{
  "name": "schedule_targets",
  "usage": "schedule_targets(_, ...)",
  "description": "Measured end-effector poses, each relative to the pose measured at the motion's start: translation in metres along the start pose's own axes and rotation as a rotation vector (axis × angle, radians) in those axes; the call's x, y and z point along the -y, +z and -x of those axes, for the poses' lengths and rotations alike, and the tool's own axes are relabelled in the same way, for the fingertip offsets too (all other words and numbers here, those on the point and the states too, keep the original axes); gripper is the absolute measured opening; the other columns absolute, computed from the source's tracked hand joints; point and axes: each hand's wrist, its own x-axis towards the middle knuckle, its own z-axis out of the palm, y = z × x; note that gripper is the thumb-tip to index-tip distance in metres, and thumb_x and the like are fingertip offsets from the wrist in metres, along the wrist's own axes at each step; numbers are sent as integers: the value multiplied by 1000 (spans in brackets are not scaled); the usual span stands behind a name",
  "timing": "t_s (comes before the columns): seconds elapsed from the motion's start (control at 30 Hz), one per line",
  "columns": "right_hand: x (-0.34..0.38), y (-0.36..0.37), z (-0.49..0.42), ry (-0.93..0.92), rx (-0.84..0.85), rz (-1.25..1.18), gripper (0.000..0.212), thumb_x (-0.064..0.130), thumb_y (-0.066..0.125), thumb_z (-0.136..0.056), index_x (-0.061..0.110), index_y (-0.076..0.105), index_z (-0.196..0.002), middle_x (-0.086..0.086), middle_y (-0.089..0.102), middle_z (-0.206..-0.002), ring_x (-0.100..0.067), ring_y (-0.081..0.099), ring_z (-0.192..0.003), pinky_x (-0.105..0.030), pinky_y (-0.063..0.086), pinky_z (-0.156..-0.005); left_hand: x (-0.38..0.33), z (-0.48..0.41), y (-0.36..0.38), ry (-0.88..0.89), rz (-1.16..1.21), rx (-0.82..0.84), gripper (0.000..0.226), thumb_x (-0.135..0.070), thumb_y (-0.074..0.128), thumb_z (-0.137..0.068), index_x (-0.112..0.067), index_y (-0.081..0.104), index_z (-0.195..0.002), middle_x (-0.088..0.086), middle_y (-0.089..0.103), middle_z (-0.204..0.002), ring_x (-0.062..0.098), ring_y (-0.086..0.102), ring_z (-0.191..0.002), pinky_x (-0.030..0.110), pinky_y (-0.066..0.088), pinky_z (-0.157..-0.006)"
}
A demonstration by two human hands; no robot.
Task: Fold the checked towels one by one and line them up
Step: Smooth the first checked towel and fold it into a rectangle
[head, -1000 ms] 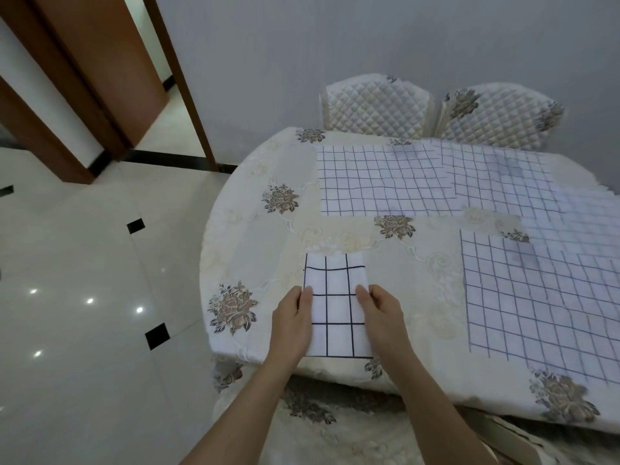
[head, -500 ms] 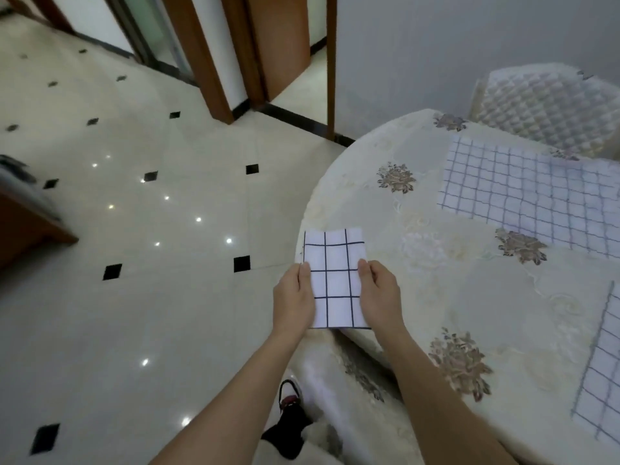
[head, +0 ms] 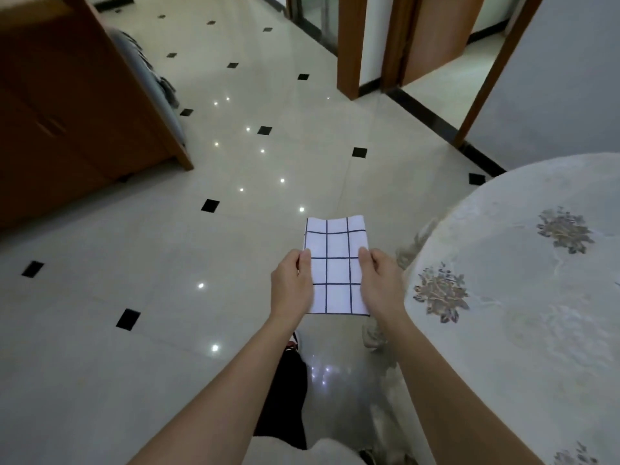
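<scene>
Hands meet at the centre of the frame: our left hand and right hand each pinch a side edge of the folded checked towel, thumbs on top. We hold it in the air over the tiled floor, left of the round table at the right edge.

Both hands hold folded towel above floor.

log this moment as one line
folded towel: held in air over floor | left hand: grips left edge | right hand: grips right edge
</scene>
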Motion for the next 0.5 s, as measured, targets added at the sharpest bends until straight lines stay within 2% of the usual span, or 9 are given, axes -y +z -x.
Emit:
schedule_targets(0.1, 12, 25, -34, 1, -5, 28, 38, 33, 45, -104, 16, 44, -70, 3, 51, -67, -10, 46, -62, -29, 36, -59, 6, -43, -6, 4, 7, 15, 38, -28, 44, -104, -11, 43, -70, -5, 43, -63, 11, 35, -59, 21, 31, -53)
schedule_targets(0.2, 22, 52, -77, 28, -39, 64, 38, 33, 45, -104, 10, 48, -74, -2, 55, -70, -12, 47, -63, -17, 34, -54, 9, -100, -5, -4, 28, 54, 37, -28, 45, -104, -11, 44, -71, -4, 44, -63, 10, 36, -59, 19, 32, -53)
schedule_targets(0.27, 33, 71, -107, 57, -71, 72, 39, 33, 45, -104, 5, 51, -78, -7, 59, -74, -14, 48, -65, -17, 34, -53, 9, -141, -6, 5, 41, 92, 36, -27, 45, -104, -11, 46, -72, -4, 46, -65, 9, 38, -60, 18, 34, -54)
schedule_targets(0.43, 70, 109, -172, 116, -138, 68, 37, 34, 45, -104, 10, 50, -77, -2, 57, -72, -10, 47, -62, -13, 36, -52, 3, -237, -13, 42, 41, 168, 37, -28, 44, -105, -7, 48, -74, -1, 49, -67, 6, 38, -59, 18, 34, -56)
schedule_targets(0.5, 81, 118, -195, 127, -160, 65, 36, 34, 45, -104, 11, 50, -76, -1, 57, -72, -10, 47, -62, -17, 34, -52, -3, -266, -13, 47, 35, 199, 37, -28, 44, -105, -9, 46, -73, -2, 47, -67, 7, 37, -59, 18, 34, -55)
